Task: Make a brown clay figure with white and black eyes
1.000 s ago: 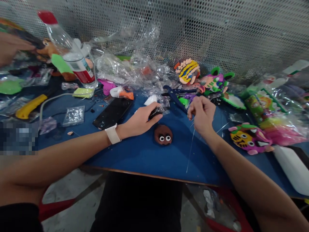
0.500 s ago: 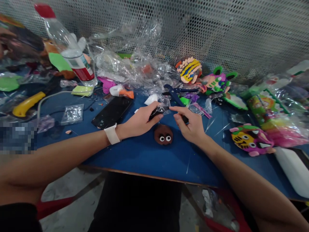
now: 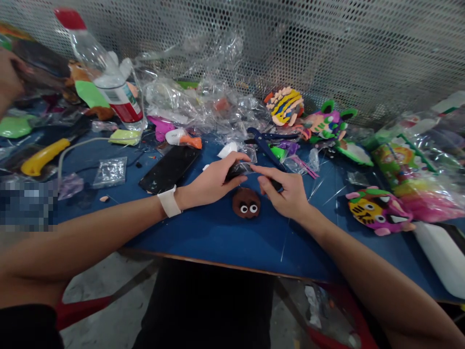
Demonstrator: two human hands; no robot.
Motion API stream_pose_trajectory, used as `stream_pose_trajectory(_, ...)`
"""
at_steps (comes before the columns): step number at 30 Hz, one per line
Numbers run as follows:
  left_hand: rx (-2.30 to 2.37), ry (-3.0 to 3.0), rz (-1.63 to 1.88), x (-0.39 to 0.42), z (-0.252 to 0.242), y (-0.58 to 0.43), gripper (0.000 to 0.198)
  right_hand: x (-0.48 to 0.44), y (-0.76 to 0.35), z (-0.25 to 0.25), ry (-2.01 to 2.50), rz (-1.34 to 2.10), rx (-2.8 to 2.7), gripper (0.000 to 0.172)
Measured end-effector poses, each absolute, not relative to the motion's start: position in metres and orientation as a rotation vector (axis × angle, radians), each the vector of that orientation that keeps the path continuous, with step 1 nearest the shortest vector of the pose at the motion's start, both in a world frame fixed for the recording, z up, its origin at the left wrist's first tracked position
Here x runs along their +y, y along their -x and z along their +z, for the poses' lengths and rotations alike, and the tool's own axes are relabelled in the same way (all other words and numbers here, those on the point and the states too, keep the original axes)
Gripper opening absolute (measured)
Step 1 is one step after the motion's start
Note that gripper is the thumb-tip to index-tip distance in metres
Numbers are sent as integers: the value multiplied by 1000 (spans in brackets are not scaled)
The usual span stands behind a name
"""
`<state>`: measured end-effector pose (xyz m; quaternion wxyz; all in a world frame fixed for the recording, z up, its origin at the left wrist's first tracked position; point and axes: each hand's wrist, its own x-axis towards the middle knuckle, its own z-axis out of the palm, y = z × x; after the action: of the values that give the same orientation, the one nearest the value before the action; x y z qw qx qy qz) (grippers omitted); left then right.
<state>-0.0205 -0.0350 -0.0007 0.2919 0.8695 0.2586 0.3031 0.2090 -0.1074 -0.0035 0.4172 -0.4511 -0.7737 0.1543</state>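
Observation:
My left hand [image 3: 218,177] is closed round a small black lump in clear plastic wrap [image 3: 238,169], seemingly a packet of modelling clay. The index fingertip of my right hand [image 3: 281,186] reaches the packet's right end. Its other fingers curl around a dark thing [image 3: 278,185] that I cannot make out, mostly hidden by the hand. Just below and between both hands lies a round brown clay face [image 3: 246,203] with two white-and-black eyes, untouched on the blue table [image 3: 225,242].
A black phone [image 3: 169,169] lies left of my hands, blue-handled pliers [image 3: 267,145] behind them. A red-capped bottle [image 3: 119,97] stands back left near a yellow-handled tool [image 3: 43,157]. Clear wrappers [image 3: 203,106] pile behind; a colourful clay mask [image 3: 379,211] sits right. Another person's hand [image 3: 9,80] shows far left.
My right index finger has come slightly left and down onto the packet, and the thumb has shifted left. Another person's hand has appeared at the upper left. The brown face has stayed put.

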Motion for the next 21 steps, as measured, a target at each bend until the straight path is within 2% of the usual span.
stream_pose_trajectory(7, 683, -2355, 802, -34, 2, 22, 39, -103, -211, -6, 1062, 549, -2040, 38)
stream_pose_trajectory(13, 667, -2434, 794, -34, -2, 23, 41, -102, -211, -5, 1031, 751, -2063, 33)
stream_pose_trajectory(21, 618, -2575, 720, -34, -6, 25, 42, -104, -207, -1, 995, 737, -2163, 23)
